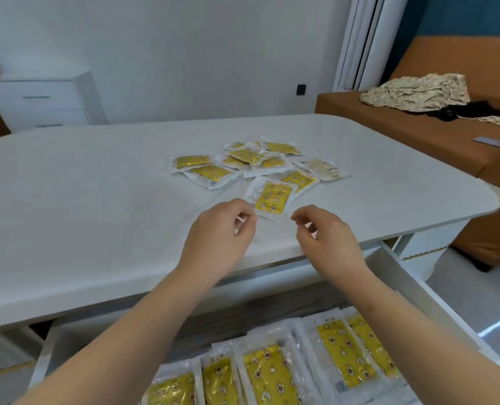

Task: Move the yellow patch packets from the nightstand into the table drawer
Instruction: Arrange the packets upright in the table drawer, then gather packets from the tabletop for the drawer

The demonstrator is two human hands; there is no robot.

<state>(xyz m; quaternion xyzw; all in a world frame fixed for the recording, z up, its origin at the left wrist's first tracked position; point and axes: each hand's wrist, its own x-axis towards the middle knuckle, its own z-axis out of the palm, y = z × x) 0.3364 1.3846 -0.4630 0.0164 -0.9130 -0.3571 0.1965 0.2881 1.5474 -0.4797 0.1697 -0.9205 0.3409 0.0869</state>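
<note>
With packets [272, 372] lying in the drawer [436, 299], the left hand [222, 226] and right hand [325, 235] hover empty, loosely curled, beside the nearest packet [272, 200] on the table [96, 185], which likely needs pinching up next.

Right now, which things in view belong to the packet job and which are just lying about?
Job: loose yellow packets, open drawer, packets in drawer, left hand, right hand.
Lying about: crumpled cloth, black item, grey card, white chest of drawers.
</note>
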